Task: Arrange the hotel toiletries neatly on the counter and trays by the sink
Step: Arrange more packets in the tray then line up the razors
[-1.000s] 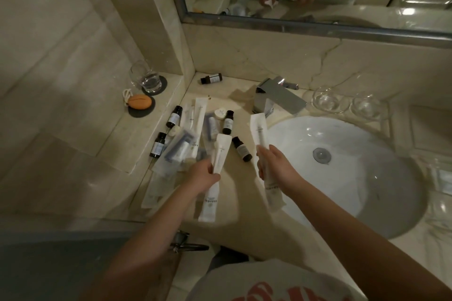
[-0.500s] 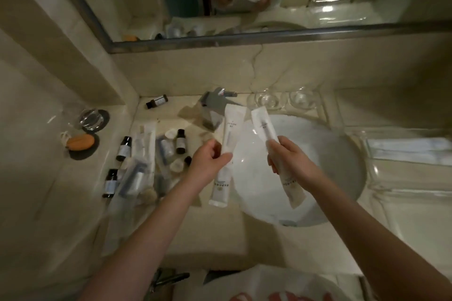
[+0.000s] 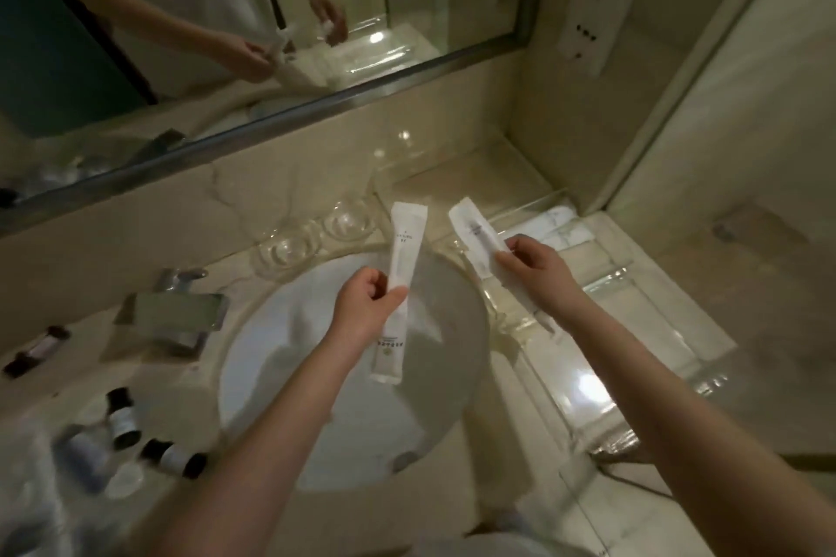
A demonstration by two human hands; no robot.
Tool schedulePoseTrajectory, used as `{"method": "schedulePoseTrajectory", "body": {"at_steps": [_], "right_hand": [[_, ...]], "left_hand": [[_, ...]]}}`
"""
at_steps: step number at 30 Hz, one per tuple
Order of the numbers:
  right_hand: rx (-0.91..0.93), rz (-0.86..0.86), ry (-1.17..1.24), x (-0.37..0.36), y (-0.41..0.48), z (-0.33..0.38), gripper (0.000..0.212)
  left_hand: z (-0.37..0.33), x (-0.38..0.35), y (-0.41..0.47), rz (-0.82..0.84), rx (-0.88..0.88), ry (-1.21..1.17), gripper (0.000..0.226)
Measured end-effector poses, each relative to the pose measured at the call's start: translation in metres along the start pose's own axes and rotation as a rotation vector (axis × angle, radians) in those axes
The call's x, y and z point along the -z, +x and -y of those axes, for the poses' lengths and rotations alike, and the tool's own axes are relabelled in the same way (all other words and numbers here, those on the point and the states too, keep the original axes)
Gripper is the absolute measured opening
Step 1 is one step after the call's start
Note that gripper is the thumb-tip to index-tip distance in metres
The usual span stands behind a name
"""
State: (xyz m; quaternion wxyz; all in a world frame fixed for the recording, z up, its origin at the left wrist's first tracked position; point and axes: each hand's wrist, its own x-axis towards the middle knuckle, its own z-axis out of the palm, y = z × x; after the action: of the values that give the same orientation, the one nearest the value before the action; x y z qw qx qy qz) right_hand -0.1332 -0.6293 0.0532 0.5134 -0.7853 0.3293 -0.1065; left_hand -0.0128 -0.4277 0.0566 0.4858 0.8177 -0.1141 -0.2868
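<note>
My left hand (image 3: 366, 308) is closed around a long white packet (image 3: 404, 244), the thumb pressed on its front and the fingers curled behind, gripping it about halfway along. That packet stands almost upright above the sink basin (image 3: 280, 353), its far end tipped slightly right, and it carries small dark print near the top and a line of lettering with a pale round mark near the bottom. My right hand (image 3: 538, 276) pinches a second white packet (image 3: 477, 233) between thumb and curled fingers, also about halfway along. This one slants, with its far end leaning left toward the first packet and its near end trailing off to the right under my wrist; it looks thinner and partly see-through, with a dark line showing inside. It hangs over the left edge of a clear tray (image 3: 633, 308) that lies on the surface (image 3: 190, 384) right of the basin. The two packets are near each other but apart. Two clear glass dishes (image 3: 289, 246) sit side by side on the far rim of the basin. At the left, beside the faucet (image 3: 176, 312), small dark bottles with pale labels (image 3: 122, 418) stand or lie on the surface, too blurred to read.
</note>
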Motion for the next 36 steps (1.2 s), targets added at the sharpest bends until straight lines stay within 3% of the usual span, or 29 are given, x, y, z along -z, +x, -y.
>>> {"method": "schedulePoseTrajectory", "body": {"at_steps": [4,7,12,16,21,24,28,30,31,34,36], "right_hand": [[0.101,0.068,-0.401,0.044,0.050,-0.022,0.012],[0.117,0.212,-0.689,0.063,0.083,-0.034,0.024],[0.197,0.447,-1.139,0.063,0.111,-0.059,0.023],[0.243,0.558,-1.211,0.049,0.115,-0.079,0.029],[0.426,0.397,-1.221,0.045,0.115,-0.100,0.033],[0.385,0.266,-1.039,0.047,0.106,-0.104,0.036],[0.195,-0.004,-0.273,0.054,0.090,-0.073,0.042],[0.074,0.024,0.126,0.059,0.083,-0.044,0.049],[0.050,0.081,0.214,0.062,0.080,-0.032,0.050],[0.064,0.242,0.237,0.064,0.073,-0.009,0.026],[0.058,0.241,0.289,0.060,0.069,-0.002,0.005]], "left_hand": [[-0.015,-0.034,0.029,0.019,0.000,0.014,0.021],[-0.017,-0.048,0.048,0.014,0.016,0.019,0.019],[-0.013,-0.060,0.063,-0.006,0.031,0.041,0.027],[-0.009,-0.065,0.064,0.010,0.018,0.090,0.031],[-0.010,-0.069,0.069,0.018,0.012,0.105,0.030],[-0.015,-0.075,0.072,0.015,0.009,0.096,0.028],[-0.029,-0.086,0.073,0.072,-0.046,0.144,0.027],[-0.039,-0.091,0.075,0.116,-0.091,0.164,0.027],[-0.045,-0.094,0.075,0.138,-0.116,0.177,0.028],[-0.060,-0.101,0.073,0.186,-0.206,0.240,0.030],[-0.066,-0.102,0.072,0.197,-0.236,0.276,0.027]]}}
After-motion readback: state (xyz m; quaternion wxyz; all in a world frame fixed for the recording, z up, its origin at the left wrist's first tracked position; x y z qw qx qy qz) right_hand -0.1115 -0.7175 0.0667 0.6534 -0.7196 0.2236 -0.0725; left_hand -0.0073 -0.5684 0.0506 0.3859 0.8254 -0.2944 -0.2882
